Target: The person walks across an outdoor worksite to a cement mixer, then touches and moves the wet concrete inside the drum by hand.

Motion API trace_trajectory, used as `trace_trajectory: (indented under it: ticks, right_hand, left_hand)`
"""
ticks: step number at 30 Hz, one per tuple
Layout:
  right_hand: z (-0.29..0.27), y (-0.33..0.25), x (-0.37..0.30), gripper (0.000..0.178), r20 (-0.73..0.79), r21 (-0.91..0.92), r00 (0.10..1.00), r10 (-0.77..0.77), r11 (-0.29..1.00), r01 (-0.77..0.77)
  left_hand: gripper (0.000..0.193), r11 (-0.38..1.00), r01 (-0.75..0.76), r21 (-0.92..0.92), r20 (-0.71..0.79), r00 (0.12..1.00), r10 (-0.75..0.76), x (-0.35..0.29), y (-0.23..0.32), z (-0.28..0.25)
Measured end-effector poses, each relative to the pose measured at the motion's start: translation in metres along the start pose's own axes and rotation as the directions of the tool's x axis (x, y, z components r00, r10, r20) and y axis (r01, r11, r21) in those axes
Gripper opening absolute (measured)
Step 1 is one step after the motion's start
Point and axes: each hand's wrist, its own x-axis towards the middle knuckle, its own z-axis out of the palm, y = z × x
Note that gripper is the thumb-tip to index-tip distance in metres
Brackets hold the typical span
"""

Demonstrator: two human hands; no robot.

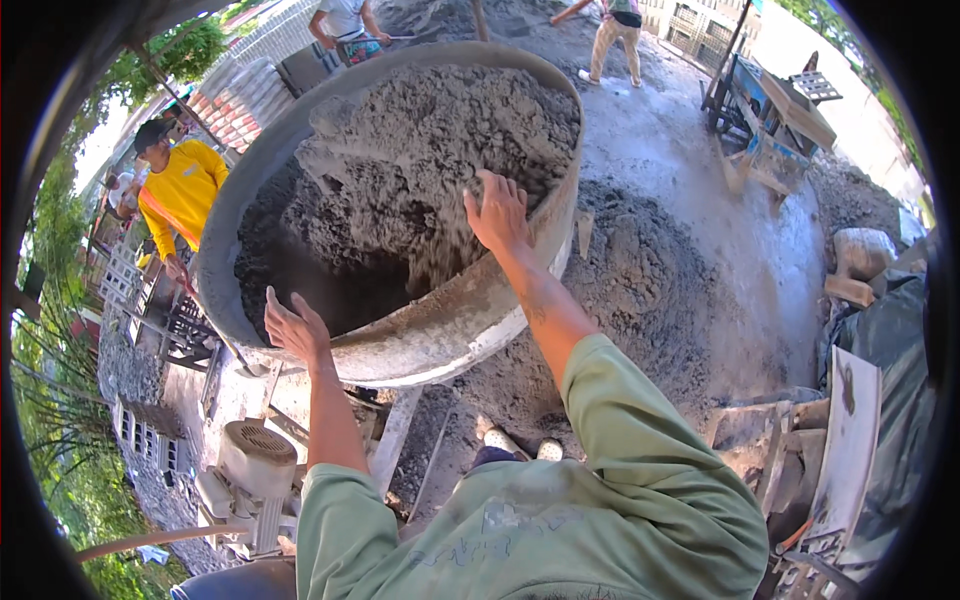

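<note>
- Drum (445, 340), big, wide and round, sits at 11 o'clock from the middle of the view, with its mouth up.
- Grey mix (440, 150), lumpy and wet-looking, fills a lot of the drum. It is piled high at the drum's 12 o'clock and dips to a dark hollow near its 6 o'clock. Some of it looks blurry near the hollow.
- The left hand (297, 328) is at 9 o'clock from the middle, by the drum's near rim. Its fingers are apart and it holds nothing. I can't tell if it touches the rim.
- The right hand (498, 213) is at 12 o'clock, over the drum's near side. Its fingers are a bit apart, with nothing in them. I can't tell if it touches the mix.
- A heap of grey stuff (645, 290) lies on the ground at 3 o'clock, beside the drum.
- A motor (257, 460), dusty and round-topped, is at 8 o'clock, below the left hand.
- A person in a yellow shirt (185, 190) and dark cap stands at 10 o'clock, near the drum.
- Two more people are far off, one at 11 o'clock (345, 25) and one at 1 o'clock (615, 45).
- A pale bent board (845, 440) leans at 4 o'clock.
</note>
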Motion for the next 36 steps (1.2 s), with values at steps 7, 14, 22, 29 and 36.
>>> trace_trajectory:
  ticks: [7, 14, 22, 29, 36]
  right_hand:
    - [0.02, 0.024, 0.005, 0.021, 0.271, 0.355, 0.957, 0.101, 0.914, -0.196]
    - [0.014, 0.028, 0.014, 0.024, 0.273, 0.082, 0.96, -0.056, 0.996, 0.035]
    - [-0.013, 0.01, 0.013, 0.03, 0.466, -0.066, 0.88, 0.089, 0.996, -0.066]
    - [-0.007, 0.006, 0.024, 0.039, 0.715, -0.289, 0.668, 0.208, 0.957, 0.01]
    - [-0.007, 0.015, 0.025, 0.033, 0.376, -0.134, 0.911, 0.17, 0.983, -0.128]
  left_hand:
    - [0.05, 0.99, 0.006, 0.144, 0.211, 0.977, -0.036, 0.005, 0.015, 0.007]
    - [0.012, 0.965, -0.122, 0.233, 0.425, 0.905, 0.012, 0.012, 0.011, 0.013]
    - [0.025, 0.962, -0.128, 0.242, 0.697, 0.713, -0.08, 0.018, 0.023, 0.0]
    - [0.057, 0.939, -0.295, 0.177, 0.911, 0.411, -0.043, 0.023, 0.032, -0.007]
    - [0.064, 0.944, -0.331, 0.011, 0.96, 0.267, 0.083, 0.02, 0.029, 0.01]
